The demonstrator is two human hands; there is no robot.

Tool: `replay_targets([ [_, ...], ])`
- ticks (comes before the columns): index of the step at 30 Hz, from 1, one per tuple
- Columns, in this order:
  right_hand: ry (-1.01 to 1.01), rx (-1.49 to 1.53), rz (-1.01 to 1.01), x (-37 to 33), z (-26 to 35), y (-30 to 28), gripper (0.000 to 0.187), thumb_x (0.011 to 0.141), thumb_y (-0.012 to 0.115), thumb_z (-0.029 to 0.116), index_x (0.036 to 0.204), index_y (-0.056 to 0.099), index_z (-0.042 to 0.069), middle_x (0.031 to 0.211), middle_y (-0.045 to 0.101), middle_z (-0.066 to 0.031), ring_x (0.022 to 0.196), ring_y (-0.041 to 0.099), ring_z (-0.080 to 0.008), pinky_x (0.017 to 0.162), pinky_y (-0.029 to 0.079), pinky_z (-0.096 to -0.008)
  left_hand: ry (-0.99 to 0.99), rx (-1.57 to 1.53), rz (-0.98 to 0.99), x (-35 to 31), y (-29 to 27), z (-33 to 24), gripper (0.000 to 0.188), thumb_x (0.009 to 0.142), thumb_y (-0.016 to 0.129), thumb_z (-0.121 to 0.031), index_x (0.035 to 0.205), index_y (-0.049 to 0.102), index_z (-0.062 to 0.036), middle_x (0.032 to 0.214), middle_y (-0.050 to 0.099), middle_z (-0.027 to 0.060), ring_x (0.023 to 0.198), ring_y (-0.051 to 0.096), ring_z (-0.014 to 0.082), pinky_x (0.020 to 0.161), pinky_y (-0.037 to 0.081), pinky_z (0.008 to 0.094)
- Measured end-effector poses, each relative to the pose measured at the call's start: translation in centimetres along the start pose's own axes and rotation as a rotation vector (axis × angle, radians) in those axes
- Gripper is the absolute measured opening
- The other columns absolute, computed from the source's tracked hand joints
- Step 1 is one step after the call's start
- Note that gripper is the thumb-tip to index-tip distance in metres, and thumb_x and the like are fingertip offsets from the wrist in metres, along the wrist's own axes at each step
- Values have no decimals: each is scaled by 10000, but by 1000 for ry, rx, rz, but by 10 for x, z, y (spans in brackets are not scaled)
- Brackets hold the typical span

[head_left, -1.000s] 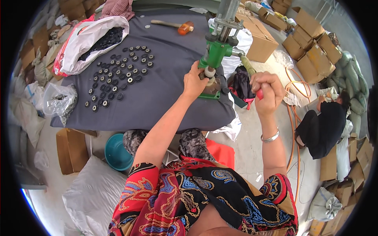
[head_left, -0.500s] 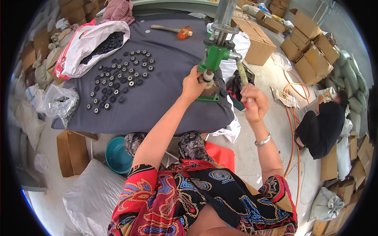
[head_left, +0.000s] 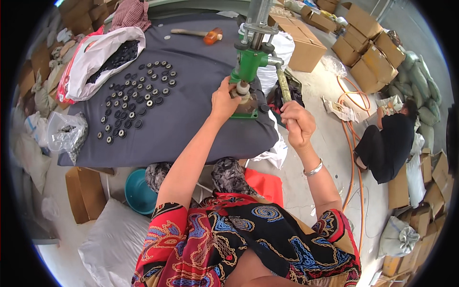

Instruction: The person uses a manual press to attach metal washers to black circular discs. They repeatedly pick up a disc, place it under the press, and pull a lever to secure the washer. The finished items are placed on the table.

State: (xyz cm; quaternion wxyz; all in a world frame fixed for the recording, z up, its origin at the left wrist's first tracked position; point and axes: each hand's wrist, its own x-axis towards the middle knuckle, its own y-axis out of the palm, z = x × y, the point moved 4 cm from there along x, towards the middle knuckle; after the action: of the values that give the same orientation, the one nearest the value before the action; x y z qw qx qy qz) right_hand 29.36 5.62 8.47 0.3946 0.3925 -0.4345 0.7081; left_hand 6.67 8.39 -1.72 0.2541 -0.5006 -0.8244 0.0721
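Observation:
A green hand press (head_left: 250, 66) stands at the table's right end, its spring and column rising above. My left hand (head_left: 224, 102) reaches to its die (head_left: 243, 89), thumb and fingers curled closed at the die's left side; whatever they pinch is hidden. On the press's right, my right hand (head_left: 299, 125) is wrapped round the lever (head_left: 285, 86), which slants down toward me. Several small black round caps with pale metal rings (head_left: 149, 103) are spread over the dark cloth left of the press.
On the dark-covered table (head_left: 191, 134) lie a white bag of black pieces (head_left: 91, 79), a clear bag of small parts (head_left: 69, 134) and a mallet (head_left: 210, 36). Cardboard boxes (head_left: 302, 48) stand behind. At right, a person (head_left: 389, 143) crouches beyond an orange hose (head_left: 350, 162).
The whole view has shifted, so the table and press appear farther left. My right hand and the lever have swung slightly inward toward the press. My left hand stays at the die.

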Motion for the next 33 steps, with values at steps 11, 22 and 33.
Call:
replay_targets([
  [11, 461, 352, -180, 155, -40, -39, 228, 850, 449, 101, 859, 608, -63, 579, 533, -92, 543, 516, -144, 526, 450, -281, -26, 24, -53, 9, 16, 7, 711, 697, 749, -22, 1344, 456, 10, 1167, 664, 167, 1037, 662, 239, 892, 504, 325],
  [22, 522, 359, -307, 170, -56, -42, 213, 855, 444, 114, 766, 589, -14, 490, 466, -69, 365, 425, -154, 355, 371, -268, -355, -794, -67, -14, -29, 38, 426, 837, 658, 1, 1249, 551, -33, 1036, 663, 139, 864, 636, 178, 714, 480, 278],
  [33, 489, 292, -315, 173, -58, -43, 226, 845, 450, 137, 779, 612, -6, 485, 483, -67, 379, 459, -142, 353, 372, -259, -335, -1418, 282, -28, -39, 44, 456, 837, 641, -92, 1271, 523, -19, 1031, 646, 210, 897, 637, 296, 741, 510, 362],
])
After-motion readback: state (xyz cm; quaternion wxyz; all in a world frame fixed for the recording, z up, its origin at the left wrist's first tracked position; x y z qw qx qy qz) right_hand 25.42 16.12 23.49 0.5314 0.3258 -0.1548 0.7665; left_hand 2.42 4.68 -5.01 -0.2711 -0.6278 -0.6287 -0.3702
